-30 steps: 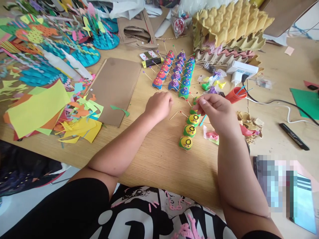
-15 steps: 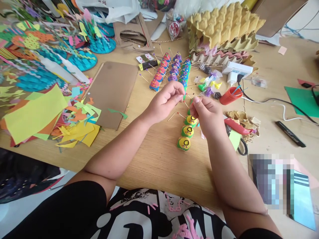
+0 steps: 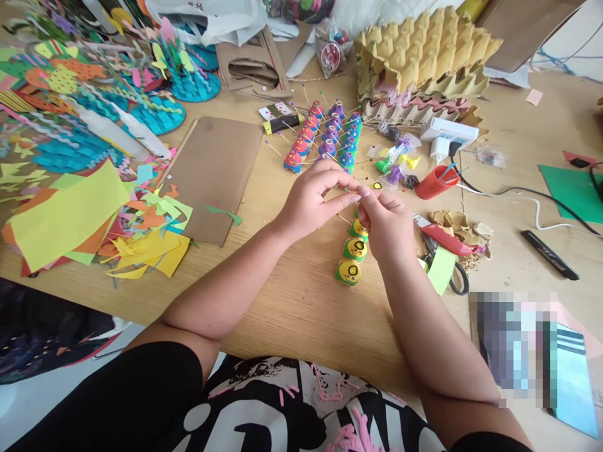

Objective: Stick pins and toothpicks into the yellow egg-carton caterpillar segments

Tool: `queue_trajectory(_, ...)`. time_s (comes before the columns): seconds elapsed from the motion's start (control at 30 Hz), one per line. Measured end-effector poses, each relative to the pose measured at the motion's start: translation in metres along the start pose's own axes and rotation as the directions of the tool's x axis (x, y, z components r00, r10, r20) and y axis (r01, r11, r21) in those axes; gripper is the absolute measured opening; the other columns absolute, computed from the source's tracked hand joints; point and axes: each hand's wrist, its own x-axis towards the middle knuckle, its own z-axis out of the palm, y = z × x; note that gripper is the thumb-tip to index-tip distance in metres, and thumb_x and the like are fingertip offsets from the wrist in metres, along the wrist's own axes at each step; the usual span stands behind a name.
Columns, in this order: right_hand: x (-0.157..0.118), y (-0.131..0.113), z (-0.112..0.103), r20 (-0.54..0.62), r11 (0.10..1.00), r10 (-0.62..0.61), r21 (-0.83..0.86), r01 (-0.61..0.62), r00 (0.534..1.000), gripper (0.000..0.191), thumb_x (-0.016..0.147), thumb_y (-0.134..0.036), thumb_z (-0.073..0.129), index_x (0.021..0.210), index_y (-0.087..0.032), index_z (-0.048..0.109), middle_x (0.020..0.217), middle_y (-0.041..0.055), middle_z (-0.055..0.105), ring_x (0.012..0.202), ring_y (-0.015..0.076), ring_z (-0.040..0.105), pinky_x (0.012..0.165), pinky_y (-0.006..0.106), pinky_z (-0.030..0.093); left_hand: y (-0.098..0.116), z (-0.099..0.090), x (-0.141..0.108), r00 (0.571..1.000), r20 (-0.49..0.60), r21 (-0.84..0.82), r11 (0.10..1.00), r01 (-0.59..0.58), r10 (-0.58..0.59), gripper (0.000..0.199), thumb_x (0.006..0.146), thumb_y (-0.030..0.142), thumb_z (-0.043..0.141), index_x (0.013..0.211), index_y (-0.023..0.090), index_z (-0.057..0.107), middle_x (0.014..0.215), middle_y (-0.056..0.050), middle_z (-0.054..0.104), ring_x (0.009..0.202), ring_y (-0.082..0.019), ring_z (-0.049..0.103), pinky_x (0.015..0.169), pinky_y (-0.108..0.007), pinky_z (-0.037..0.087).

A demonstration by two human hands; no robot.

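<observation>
My left hand [image 3: 313,198] is closed in a pinch, its fingertips meeting those of my right hand. My right hand [image 3: 389,223] also pinches, on a thin red-tipped stick mostly hidden by the fingers; whether the left fingers hold anything I cannot make out. Directly below the hands stands a caterpillar-like row of yellow and green egg-carton cups [image 3: 353,250] with dark rings on top, its far end covered by my right hand. Beyond are a red and blue row [image 3: 298,150], a purple row [image 3: 328,135] and a blue and green row [image 3: 349,139], with thin sticks poking out.
A cardboard sheet [image 3: 214,169] and paper scraps [image 3: 66,220] lie left. At the back right are stacked egg trays [image 3: 424,50]. Rightward stand a red cup [image 3: 436,182] and a power strip [image 3: 450,132] with cables; scissors [image 3: 458,279] lie nearer, partly under green paper.
My hands have come together: the right moved slightly left and the left slightly right, so their fingertips meet. The stick that showed between them is now mostly covered.
</observation>
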Motion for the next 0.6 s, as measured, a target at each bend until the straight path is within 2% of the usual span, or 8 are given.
queue_trajectory(0.17,0.004,0.002,0.001,0.113,0.959,0.119,0.243,-0.144,0.986,0.056,0.069,-0.067,0.087,0.061,-0.021,0.056,0.052,-0.0063,0.049,0.046,0.0058,0.034,0.045,0.024,0.025,-0.007,0.002,0.001,0.991,-0.063,0.048,0.992,-0.117,0.120,0.019,0.094,0.043,0.074,0.092,0.024,0.076,0.096,-0.004,0.071,0.090,-0.017,0.065,0.079,-0.033,0.053)
queue_trajectory(0.27,0.005,-0.003,0.000,0.212,0.899,0.196,0.351,-0.262,0.957,0.053,0.063,-0.059,0.094,0.063,-0.021,0.057,0.054,-0.0074,0.051,0.046,0.0043,0.035,0.043,0.022,0.027,-0.010,0.002,0.001,0.968,-0.105,0.066,0.973,-0.221,0.227,0.014,0.095,0.037,0.073,0.091,0.024,0.076,0.093,-0.003,0.071,0.086,-0.015,0.066,0.078,-0.032,0.053)
queue_trajectory(0.37,0.003,-0.008,0.001,0.274,0.837,0.235,0.431,-0.338,0.933,0.050,0.060,-0.050,0.098,0.065,-0.020,0.057,0.054,-0.0092,0.051,0.046,0.0029,0.035,0.043,0.020,0.027,-0.010,0.001,0.000,0.952,-0.117,0.099,0.957,-0.271,0.282,0.011,0.097,0.034,0.071,0.092,0.025,0.076,0.093,-0.002,0.070,0.088,-0.016,0.066,0.079,-0.033,0.053)
queue_trajectory(0.5,0.000,-0.008,0.008,0.253,0.777,0.275,0.511,-0.369,0.928,0.045,0.066,-0.044,0.096,0.068,-0.021,0.057,0.054,-0.0106,0.051,0.045,0.0024,0.034,0.042,0.018,0.027,-0.008,0.003,-0.001,0.954,-0.115,0.146,0.955,-0.259,0.276,0.013,0.099,0.035,0.067,0.095,0.025,0.074,0.095,-0.004,0.071,0.093,-0.018,0.066,0.085,-0.035,0.053)
queue_trajectory(0.6,-0.001,-0.005,0.011,0.218,0.755,0.291,0.546,-0.363,0.932,0.039,0.072,-0.040,0.092,0.072,-0.021,0.058,0.054,-0.0112,0.050,0.044,0.0021,0.035,0.041,0.018,0.027,-0.007,0.006,-0.002,0.963,-0.131,0.107,0.969,-0.224,0.237,0.017,0.100,0.038,0.066,0.094,0.024,0.074,0.096,-0.005,0.072,0.094,-0.018,0.066,0.086,-0.035,0.052)
